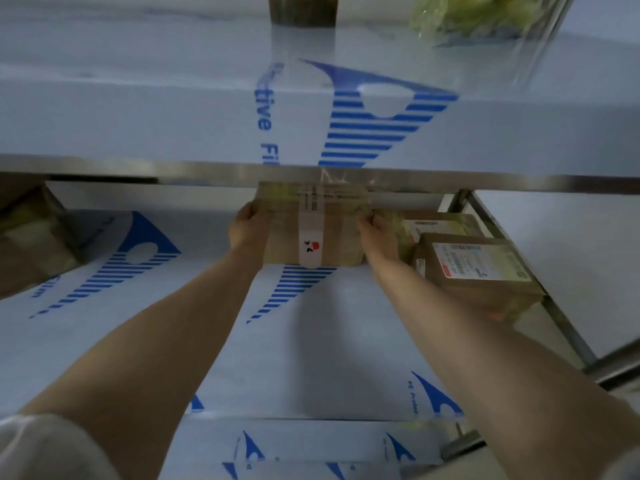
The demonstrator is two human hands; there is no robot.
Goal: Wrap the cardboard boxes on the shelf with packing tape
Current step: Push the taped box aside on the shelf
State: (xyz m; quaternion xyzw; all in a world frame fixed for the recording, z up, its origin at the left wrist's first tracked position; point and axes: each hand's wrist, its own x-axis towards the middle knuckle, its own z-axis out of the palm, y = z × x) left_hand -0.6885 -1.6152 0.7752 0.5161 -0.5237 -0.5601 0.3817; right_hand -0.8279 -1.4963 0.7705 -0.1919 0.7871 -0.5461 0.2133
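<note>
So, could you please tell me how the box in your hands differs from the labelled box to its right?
The held box has a white strip down its middle; the labelled box shows a white label with a red edge. The left hand and right hand hold the held box's sides; the labelled box lies untouched on the shelf. Both are brown cardboard.

The box (341, 237) you hold loses its far top edge behind the metal shelf rail (207, 168). The fingertips of your left hand (247, 226) are hidden behind the box's left side, and your right hand (375, 230) blurs against its right side. Print on the box's tape strip (311, 230) is unreadable. Above the box, a dark jar (303, 10) and a green bag (485, 15) are cut off by the top edge.
</note>
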